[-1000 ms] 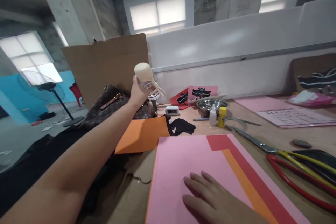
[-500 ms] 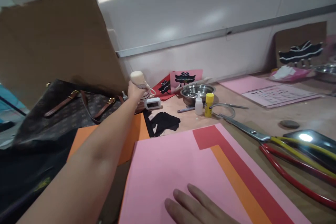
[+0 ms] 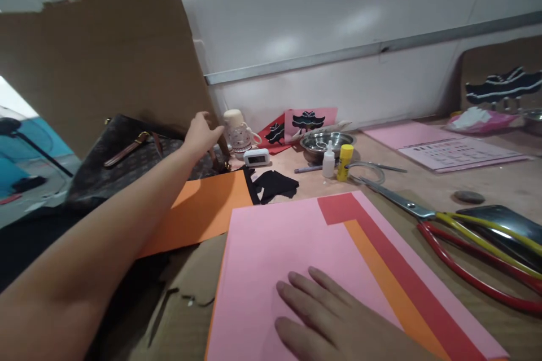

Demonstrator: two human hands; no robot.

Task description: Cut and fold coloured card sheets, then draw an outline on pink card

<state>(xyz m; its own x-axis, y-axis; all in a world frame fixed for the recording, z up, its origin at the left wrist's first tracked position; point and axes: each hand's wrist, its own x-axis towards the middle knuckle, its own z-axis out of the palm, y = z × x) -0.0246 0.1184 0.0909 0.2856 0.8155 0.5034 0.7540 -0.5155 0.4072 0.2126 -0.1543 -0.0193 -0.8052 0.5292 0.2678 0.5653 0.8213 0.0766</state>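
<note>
My left hand (image 3: 202,134) is raised over the brown patterned handbag (image 3: 122,163), fingers apart and nothing in them. Just to its right stands a cream-capped cup (image 3: 236,131) with a looped handle. In front of the cup sits a small white digital clock (image 3: 256,157). My right hand (image 3: 317,313) lies flat with fingers spread on a pink sheet (image 3: 262,259). On that sheet are a red strip (image 3: 393,254) and an orange strip (image 3: 372,276). An orange sheet (image 3: 212,208) lies under my left forearm.
Large scissors (image 3: 417,208) with red and yellow handles lie at right, by a dark shiny object (image 3: 499,225) and a stone (image 3: 468,197). A metal bowl (image 3: 324,149), glue stick (image 3: 345,162), white bottle (image 3: 328,161) and black paper scraps (image 3: 277,186) stand or lie beyond the pink sheet.
My left hand has let go of the cup and drawn back left over the handbag. The cup now stands by itself. My right hand remains flat on the pink sheet.
</note>
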